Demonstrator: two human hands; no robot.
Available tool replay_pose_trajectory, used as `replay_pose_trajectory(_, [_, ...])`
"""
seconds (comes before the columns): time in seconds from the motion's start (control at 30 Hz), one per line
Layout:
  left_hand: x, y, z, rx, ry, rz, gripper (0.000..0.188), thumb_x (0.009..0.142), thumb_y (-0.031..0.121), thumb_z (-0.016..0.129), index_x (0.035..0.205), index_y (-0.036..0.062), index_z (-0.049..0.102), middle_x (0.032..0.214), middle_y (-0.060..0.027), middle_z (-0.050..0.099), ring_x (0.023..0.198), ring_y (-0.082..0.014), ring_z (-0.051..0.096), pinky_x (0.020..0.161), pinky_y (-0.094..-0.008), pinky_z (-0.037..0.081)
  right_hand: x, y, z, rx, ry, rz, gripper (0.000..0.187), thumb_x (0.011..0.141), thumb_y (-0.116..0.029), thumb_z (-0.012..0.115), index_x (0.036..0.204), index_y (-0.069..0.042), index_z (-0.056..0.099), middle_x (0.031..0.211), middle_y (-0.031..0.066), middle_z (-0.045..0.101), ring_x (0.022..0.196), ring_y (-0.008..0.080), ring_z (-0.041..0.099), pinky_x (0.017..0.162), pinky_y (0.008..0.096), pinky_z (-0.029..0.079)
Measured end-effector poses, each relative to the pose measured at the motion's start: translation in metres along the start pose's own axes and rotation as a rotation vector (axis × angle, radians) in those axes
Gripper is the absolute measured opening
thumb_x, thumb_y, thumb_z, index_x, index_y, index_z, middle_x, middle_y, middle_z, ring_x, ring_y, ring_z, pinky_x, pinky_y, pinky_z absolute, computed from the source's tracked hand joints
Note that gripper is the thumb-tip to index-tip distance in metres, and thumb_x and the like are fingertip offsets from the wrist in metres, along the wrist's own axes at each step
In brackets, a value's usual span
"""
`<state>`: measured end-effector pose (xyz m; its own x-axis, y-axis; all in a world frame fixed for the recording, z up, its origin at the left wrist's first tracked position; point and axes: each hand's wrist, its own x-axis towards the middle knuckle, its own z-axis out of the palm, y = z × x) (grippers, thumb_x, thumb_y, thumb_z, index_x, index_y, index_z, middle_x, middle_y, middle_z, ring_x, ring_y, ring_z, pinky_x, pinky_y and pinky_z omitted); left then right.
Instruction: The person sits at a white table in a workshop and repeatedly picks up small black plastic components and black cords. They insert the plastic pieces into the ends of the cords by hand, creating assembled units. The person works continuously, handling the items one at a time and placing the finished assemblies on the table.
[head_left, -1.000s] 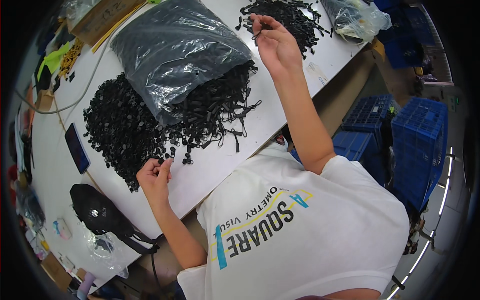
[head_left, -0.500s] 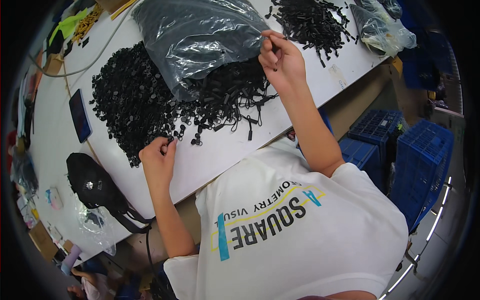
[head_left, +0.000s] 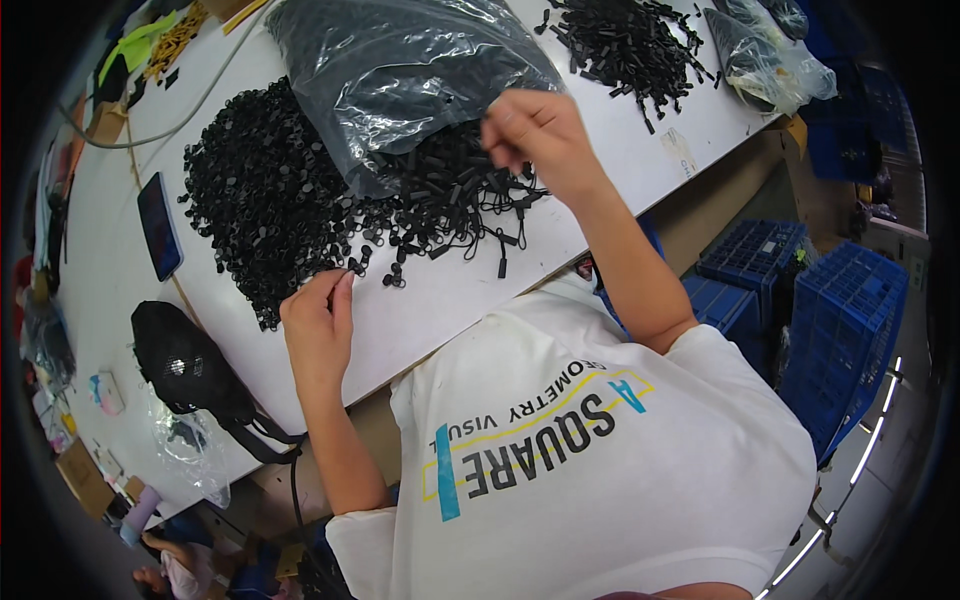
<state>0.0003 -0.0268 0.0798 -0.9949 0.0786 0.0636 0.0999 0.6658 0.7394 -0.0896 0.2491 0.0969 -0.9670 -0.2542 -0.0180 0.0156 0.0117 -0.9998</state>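
Note:
My left hand (head_left: 318, 322) rests at the near edge of a heap of small black ring-ended pieces (head_left: 262, 180), thumb and fingertips pinched together. What lies in that pinch, if anything, is too small to make out. My right hand (head_left: 545, 145) hovers over a pile of black cord pulls with loops (head_left: 465, 195), close to the mouth of a large dark plastic bag (head_left: 400, 75). Its fingers are curled and smeared by motion, so I cannot see what they hold. A few loose pieces (head_left: 395, 275) lie on the white table between the two hands.
Another pile of black pulls (head_left: 630, 45) lies at the far right beside clear plastic bags (head_left: 765, 60). A phone (head_left: 160, 228) and a black mesh bag (head_left: 185, 360) are on the left. Blue crates (head_left: 840, 340) stand right of the table (head_left: 400, 335).
My right hand has moved left and toward me, from the bag's right edge to above the cord pulls. My left hand has barely shifted.

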Motion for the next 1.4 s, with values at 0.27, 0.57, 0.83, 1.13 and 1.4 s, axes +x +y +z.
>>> replay_pose_trajectory(0.27, [-0.001, 0.008, -0.005, -0.112, -0.010, -0.134, 0.007, 0.077, 0.001, 0.067, 0.078, -0.0015, 0.060, 0.055, -0.0016, 0.050, 0.049, -0.0056, 0.042, 0.047, -0.0220, 0.034, -0.014, 0.031, 0.065, -0.808, -0.367, -0.526, 0.014, 0.085, -0.018, 0.060, 0.089, -0.005, 0.062, 0.077, 0.0091, 0.059, 0.062, 0.0270, 0.059, 0.052, 0.0388, 0.044])
replay_pose_trajectory(0.57, [-0.009, 0.010, -0.008, -0.200, -0.153, -0.111, 0.008, 0.076, -0.004, 0.062, 0.083, 0.0009, 0.058, 0.054, 0.0008, 0.046, 0.048, -0.0040, 0.039, 0.046, -0.0202, 0.032, -0.020, 0.037, 0.079, -0.619, -0.420, -0.568, 0.013, 0.084, -0.023, 0.063, 0.079, -0.011, 0.063, 0.065, 0.0025, 0.049, 0.055, 0.0223, 0.054, 0.046, 0.0363, 0.037])
replay_pose_trajectory(0.83, [-0.008, 0.019, -0.011, -0.185, -0.222, 0.026, 0.012, 0.075, -0.004, 0.063, 0.084, 0.0019, 0.060, 0.054, -0.0030, 0.047, 0.046, -0.0085, 0.043, 0.045, -0.0229, 0.034, -0.021, 0.029, 0.074, -0.675, -0.471, -0.605, 0.008, 0.075, -0.019, 0.068, 0.081, -0.014, 0.067, 0.060, -0.0005, 0.045, 0.054, 0.0189, 0.053, 0.044, 0.0346, 0.037])
replay_pose_trajectory(1.13, [-0.005, 0.024, -0.016, -0.212, -0.326, 0.159, 0.013, 0.073, -0.006, 0.065, 0.084, 0.0006, 0.063, 0.064, -0.0071, 0.056, 0.048, -0.0147, 0.049, 0.045, -0.0258, 0.037, -0.022, 0.019, 0.069, -0.689, -0.625, -0.728, 0.010, 0.071, -0.014, 0.067, 0.080, -0.014, 0.068, 0.060, -0.0016, 0.046, 0.053, 0.0178, 0.053, 0.045, 0.0339, 0.039])
replay_pose_trajectory(1.4, [-0.002, 0.025, -0.022, -0.208, -0.436, 0.279, 0.014, 0.070, -0.006, 0.069, 0.082, 0.0007, 0.066, 0.062, -0.0076, 0.053, 0.048, -0.0180, 0.050, 0.045, -0.0278, 0.037, -0.023, 0.020, 0.067, -0.290, -0.769, -0.555, 0.006, 0.075, -0.012, 0.067, 0.081, -0.011, 0.069, 0.060, 0.0015, 0.047, 0.051, 0.0209, 0.050, 0.044, 0.0344, 0.035])
